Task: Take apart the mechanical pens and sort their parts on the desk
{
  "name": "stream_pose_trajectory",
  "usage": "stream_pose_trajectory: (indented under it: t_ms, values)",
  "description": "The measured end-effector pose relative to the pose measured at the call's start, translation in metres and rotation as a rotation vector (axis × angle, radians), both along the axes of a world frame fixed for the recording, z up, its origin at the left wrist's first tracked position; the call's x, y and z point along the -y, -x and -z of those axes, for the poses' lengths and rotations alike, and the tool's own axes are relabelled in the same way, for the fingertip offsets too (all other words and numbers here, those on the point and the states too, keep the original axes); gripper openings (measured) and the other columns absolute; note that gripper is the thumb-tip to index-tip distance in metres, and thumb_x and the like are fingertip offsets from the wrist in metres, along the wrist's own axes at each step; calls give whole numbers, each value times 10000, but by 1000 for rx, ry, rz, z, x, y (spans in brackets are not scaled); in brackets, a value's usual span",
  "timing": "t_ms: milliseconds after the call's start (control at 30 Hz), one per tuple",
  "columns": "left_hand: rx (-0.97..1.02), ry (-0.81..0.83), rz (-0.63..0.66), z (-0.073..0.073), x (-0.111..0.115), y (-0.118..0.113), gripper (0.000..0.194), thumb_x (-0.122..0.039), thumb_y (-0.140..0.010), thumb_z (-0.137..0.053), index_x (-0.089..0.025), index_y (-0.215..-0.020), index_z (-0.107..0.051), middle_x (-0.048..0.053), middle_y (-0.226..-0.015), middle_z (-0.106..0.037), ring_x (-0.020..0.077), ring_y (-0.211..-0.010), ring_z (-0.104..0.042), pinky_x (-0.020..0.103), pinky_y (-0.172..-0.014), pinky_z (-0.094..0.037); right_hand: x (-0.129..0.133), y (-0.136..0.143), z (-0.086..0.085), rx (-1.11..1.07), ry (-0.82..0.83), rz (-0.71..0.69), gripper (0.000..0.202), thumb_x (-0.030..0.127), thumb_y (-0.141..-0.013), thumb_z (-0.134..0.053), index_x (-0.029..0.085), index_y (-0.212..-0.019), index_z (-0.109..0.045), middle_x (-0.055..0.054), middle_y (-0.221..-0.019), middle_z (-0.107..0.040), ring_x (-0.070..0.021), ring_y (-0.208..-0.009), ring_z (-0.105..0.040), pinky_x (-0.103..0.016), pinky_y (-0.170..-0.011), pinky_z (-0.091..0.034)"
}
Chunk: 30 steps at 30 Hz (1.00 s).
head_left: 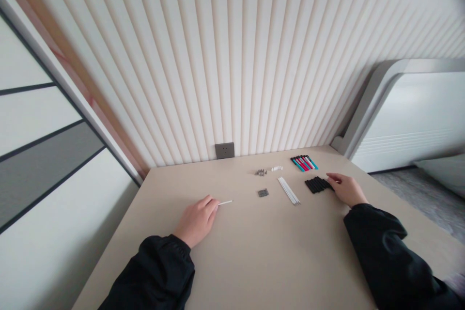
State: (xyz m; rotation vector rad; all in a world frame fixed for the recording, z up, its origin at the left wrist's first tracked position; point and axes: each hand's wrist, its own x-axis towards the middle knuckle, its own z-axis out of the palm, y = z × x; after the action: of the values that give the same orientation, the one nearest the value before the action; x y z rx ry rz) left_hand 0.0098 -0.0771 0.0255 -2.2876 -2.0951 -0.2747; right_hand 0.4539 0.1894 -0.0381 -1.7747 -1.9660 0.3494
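Observation:
On the left side of the table, my left hand (198,219) is closed around a thin white pen refill (225,202), whose dark tip points right. My right hand (348,190) rests at the right end of a row of short black tubes (314,184), its fingers pinched on the endmost one. Left of that row lies a bundle of white pen refills (288,191). Behind the tubes sit several coloured pen barrels (304,162) in pink, teal and white with dark ends. Small grey cone-shaped tips (260,172), small white parts (276,168) and a patch of tiny grey pieces (263,193) are grouped near the middle.
The beige table (232,261) meets a ribbed white wall panel (218,58) with a dark socket (224,150) just above the table's back edge. A pale headboard (414,116) and bedding (445,174) are on the right; a white-and-grey cabinet (47,174) stands on the left.

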Motion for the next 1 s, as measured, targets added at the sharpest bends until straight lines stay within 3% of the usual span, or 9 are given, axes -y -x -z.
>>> stream_pose_trajectory:
  t_ms: [267,1000]
  values:
    - [18,-2,-3,1,-1,1,280,-234,-980,-295,-232,-998,-575,15,-918,-588,165,-781,-594,270,-650,-396,2,-6,-1,-12,58,-41,397,357,-782,-510,157,-1066,-703,-91,-893,-727,-223,-798,-656,-313,-732,-472]
    - [14,1,-3,1,1,0,298,-254,-985,-285,-230,-1007,-582,25,-923,-588,172,-796,-597,270,-663,-412,3,5,-2,-10,-20,-28,398,404,-785,-505,174,-1036,-710,-83,-871,-727,-228,-791,-655,-327,-718,-464]
